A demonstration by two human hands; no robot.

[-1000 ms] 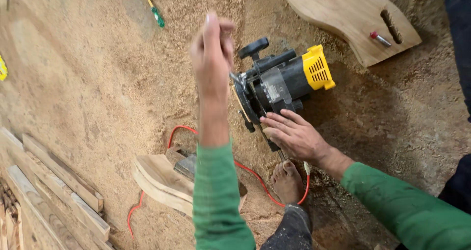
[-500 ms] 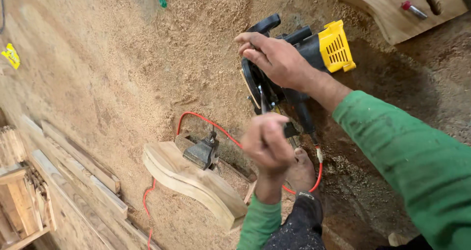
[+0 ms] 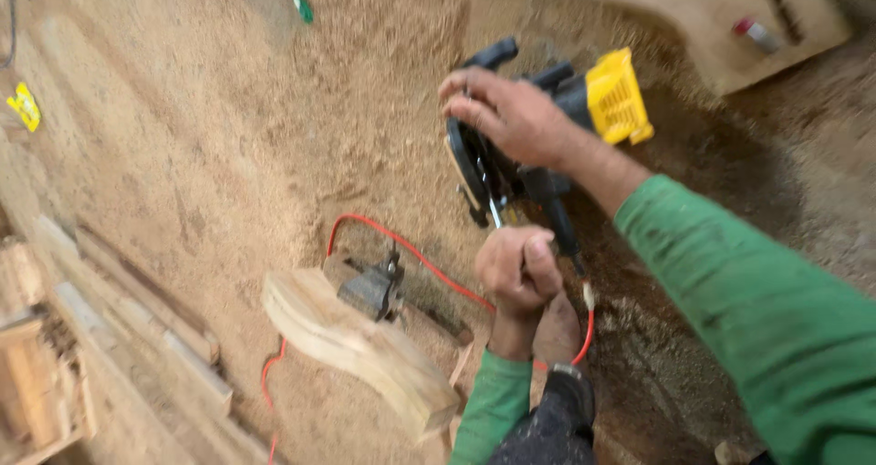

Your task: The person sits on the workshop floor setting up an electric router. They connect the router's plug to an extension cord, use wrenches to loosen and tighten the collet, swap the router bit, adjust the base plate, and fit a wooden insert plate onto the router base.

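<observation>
Open, sawdust-covered floor [image 3: 228, 136] is being left free to the left of the power tool [image 3: 547, 127], so a hand could be passed there unhindered. The space just below the tool is being crowded by the left hand [image 3: 518, 269], the red cord [image 3: 411, 250] and a bare foot [image 3: 557, 333]. Further left, passage is being blocked by the curved wooden block [image 3: 365, 355] with a clamp [image 3: 372, 290] on it, and by stacked planks [image 3: 119, 337] along the edge. The tool's top is being covered by the right hand [image 3: 511, 114].

Left hand [image 3: 518, 269] dropped; right hand [image 3: 511, 118] grips router [image 3: 557, 127].
</observation>
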